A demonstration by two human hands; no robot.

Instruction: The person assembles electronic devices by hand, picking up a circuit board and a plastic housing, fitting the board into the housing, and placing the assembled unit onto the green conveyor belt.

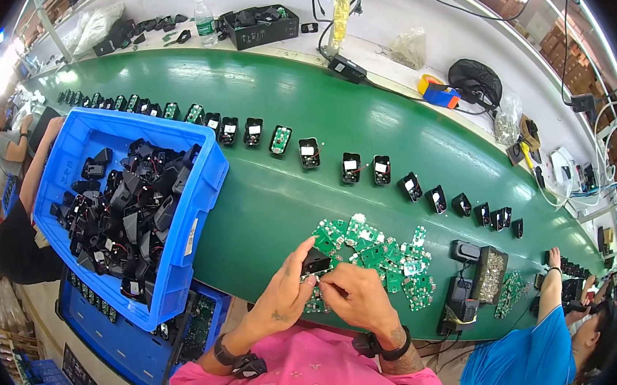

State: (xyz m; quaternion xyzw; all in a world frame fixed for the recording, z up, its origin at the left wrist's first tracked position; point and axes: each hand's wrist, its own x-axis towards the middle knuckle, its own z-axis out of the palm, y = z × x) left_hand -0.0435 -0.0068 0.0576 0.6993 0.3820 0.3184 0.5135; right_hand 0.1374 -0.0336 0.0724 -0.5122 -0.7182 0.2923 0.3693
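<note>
My left hand [282, 291] is wrapped round a small black plastic housing [315, 264], keeping it tilted above the near edge of the green work surface [267, 218]. Close against the housing's near side, my right hand [360, 296] has its fingers curled in a pinch. Whatever lies between those fingertips is hidden or too small to name. Just beyond and to the right of my hands spreads a loose pile of green circuit boards [381, 253], some with white parts on them.
A blue crate [208, 175] full of black housings stands at left. Several open housings [309, 153] line the surface lengthwise, some with boards. To the right are a black power tool unit [459, 300] and a box of small metal parts [489, 273]. Co-workers sit on both sides.
</note>
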